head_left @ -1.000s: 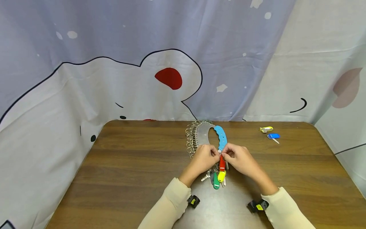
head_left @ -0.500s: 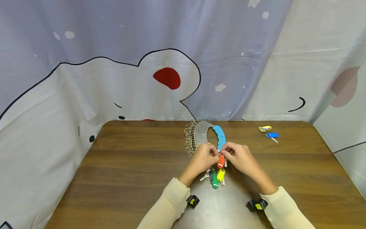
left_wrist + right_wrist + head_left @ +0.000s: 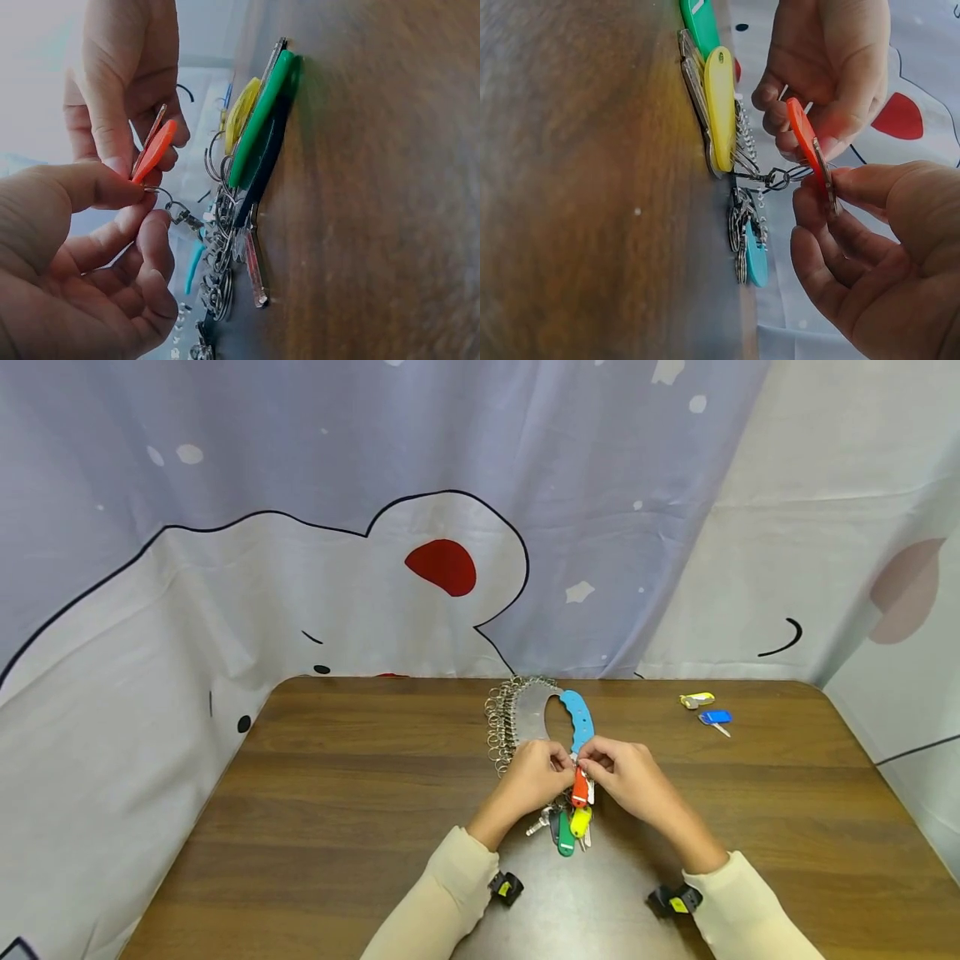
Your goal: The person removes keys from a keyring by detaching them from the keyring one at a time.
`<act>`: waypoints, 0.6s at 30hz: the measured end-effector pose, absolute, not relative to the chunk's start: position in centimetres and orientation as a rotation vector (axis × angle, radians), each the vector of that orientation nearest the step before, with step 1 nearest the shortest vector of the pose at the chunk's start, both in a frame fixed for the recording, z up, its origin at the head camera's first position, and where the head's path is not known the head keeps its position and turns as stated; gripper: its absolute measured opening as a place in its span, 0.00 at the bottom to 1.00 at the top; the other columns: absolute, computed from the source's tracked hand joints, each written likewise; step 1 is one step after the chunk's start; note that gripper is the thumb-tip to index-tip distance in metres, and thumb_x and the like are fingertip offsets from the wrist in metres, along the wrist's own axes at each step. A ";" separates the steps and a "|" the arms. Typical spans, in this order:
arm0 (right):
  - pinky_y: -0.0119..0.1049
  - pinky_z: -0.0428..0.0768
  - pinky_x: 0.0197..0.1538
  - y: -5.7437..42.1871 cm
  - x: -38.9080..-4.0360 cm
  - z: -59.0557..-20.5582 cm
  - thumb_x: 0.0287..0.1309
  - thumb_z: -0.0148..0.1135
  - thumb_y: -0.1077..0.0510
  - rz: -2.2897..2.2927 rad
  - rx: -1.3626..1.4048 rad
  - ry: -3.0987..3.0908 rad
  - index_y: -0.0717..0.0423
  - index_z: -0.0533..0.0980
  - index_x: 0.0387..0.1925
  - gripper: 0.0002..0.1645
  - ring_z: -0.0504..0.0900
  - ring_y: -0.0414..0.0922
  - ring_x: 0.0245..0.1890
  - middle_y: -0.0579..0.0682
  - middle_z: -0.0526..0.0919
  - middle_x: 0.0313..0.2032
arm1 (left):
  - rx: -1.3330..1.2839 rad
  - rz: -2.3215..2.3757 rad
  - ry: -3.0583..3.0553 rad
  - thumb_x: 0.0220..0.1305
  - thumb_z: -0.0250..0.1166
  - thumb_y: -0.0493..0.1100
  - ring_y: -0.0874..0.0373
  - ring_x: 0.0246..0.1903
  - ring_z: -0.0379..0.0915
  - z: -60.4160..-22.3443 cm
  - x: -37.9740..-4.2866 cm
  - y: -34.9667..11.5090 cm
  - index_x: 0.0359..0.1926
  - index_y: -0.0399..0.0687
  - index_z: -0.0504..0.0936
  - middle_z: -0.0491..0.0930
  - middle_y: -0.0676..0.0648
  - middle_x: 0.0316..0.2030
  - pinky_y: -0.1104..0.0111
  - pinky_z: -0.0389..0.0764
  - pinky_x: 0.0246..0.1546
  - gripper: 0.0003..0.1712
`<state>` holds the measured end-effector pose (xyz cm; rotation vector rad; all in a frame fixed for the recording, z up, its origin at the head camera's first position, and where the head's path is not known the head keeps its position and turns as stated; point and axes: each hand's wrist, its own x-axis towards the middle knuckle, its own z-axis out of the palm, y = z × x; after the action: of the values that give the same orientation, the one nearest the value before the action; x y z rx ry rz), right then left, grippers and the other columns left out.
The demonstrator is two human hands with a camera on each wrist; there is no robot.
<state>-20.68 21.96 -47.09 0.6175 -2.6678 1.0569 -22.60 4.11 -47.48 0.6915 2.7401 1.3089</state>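
Observation:
My left hand (image 3: 534,774) pinches a small split ring (image 3: 156,190) between thumb and forefinger. My right hand (image 3: 626,774), facing it, pinches the ring end of a red key tag (image 3: 581,787) with a key beside it. A small clasp (image 3: 182,214) links that ring to the bunch of metal hooks. Just beyond both hands lies a crescent metal plate (image 3: 531,710) with a blue handle (image 3: 580,721) and many rings along its outer edge. A yellow key tag (image 3: 581,822), a green key tag (image 3: 566,837) and a dark tag hang below the hands with their keys.
On the wooden table (image 3: 337,793), toward the back right, lie a yellow-tagged key (image 3: 697,700) and a blue-tagged key (image 3: 716,717). A printed curtain (image 3: 300,593) stands behind the back edge. Both wrists carry black camera mounts.
The red key tag has tilted slightly between the fingers, and the key beside it shows more. Both hands have stayed nearly in place.

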 end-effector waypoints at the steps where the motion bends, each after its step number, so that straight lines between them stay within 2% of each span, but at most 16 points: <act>1: 0.35 0.78 0.25 21.9 -20.7 -47.2 0.57 0.66 0.62 1.053 0.622 -2.666 0.50 0.80 0.30 0.04 0.77 0.38 0.23 0.43 0.83 0.24 | 0.679 1.318 2.733 0.50 0.66 0.37 0.67 0.20 0.70 -47.5 -22.6 4.1 0.21 0.48 0.82 0.79 0.54 0.18 0.78 0.71 0.21 0.04; 8: 0.36 0.79 0.26 21.8 -20.6 -47.4 0.58 0.65 0.61 1.024 0.617 -2.654 0.53 0.81 0.30 0.02 0.78 0.37 0.24 0.43 0.84 0.25 | 0.676 1.315 2.752 0.48 0.67 0.37 0.67 0.19 0.69 -47.6 -22.5 4.0 0.20 0.49 0.82 0.78 0.55 0.17 0.78 0.70 0.20 0.04; 18: 0.38 0.81 0.28 21.7 -20.7 -47.5 0.55 0.67 0.62 1.013 0.538 -2.655 0.51 0.81 0.30 0.03 0.79 0.38 0.24 0.44 0.84 0.24 | 0.800 1.272 2.833 0.46 0.69 0.36 0.67 0.22 0.69 -47.9 -22.6 3.9 0.18 0.51 0.83 0.78 0.57 0.18 0.78 0.70 0.24 0.06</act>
<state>-20.67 21.70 -47.53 0.5378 -2.6548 1.0128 -22.55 3.89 -47.93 0.7996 2.8325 1.2724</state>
